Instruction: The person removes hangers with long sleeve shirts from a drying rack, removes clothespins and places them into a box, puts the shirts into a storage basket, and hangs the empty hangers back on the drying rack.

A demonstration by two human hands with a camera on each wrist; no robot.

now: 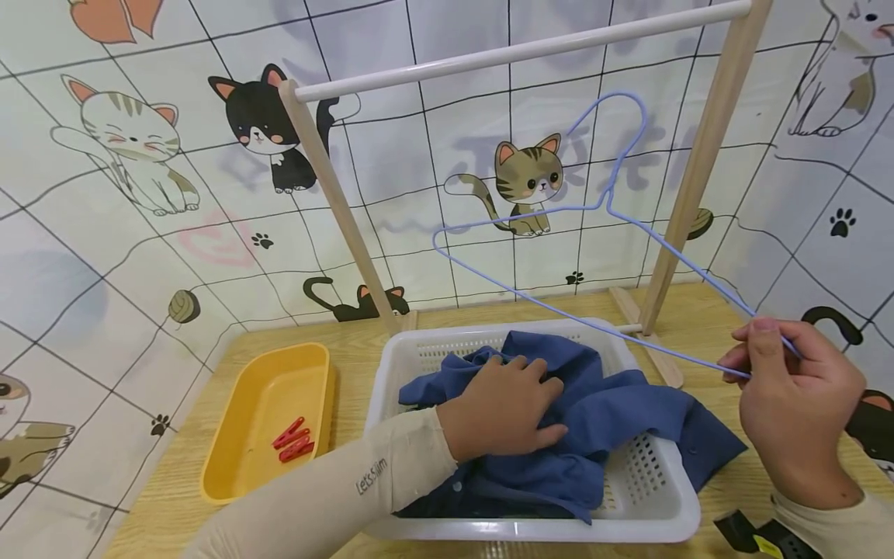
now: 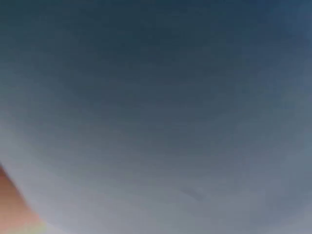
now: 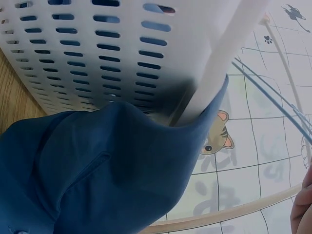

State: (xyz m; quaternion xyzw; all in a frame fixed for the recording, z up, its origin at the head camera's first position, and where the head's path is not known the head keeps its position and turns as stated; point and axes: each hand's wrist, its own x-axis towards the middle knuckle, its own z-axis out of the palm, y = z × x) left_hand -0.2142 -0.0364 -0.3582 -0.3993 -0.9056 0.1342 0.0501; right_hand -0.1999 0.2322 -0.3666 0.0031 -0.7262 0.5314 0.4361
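A blue shirt [image 1: 615,415] lies crumpled in a white perforated basket [image 1: 531,530]. My left hand [image 1: 506,407] rests on the cloth, fingers spread and thumb held out to the side. Out to the right, my right hand [image 1: 799,396] pinches one end of a light-blue wire hanger [image 1: 517,293], which is raised over the basket with its hook up. In the right wrist view, a sleeve [image 3: 136,165] of the shirt hangs over the basket rim. Blurred blue and grey at close range fills the left wrist view.
A yellow tray [image 1: 251,404] with several red clothespins [image 1: 291,441] stands left of the basket. Behind it rises a wooden rack with a white rail [image 1: 524,48]. Cat-patterned wall covering [image 1: 475,264] backs the wooden tabletop [image 1: 168,481].
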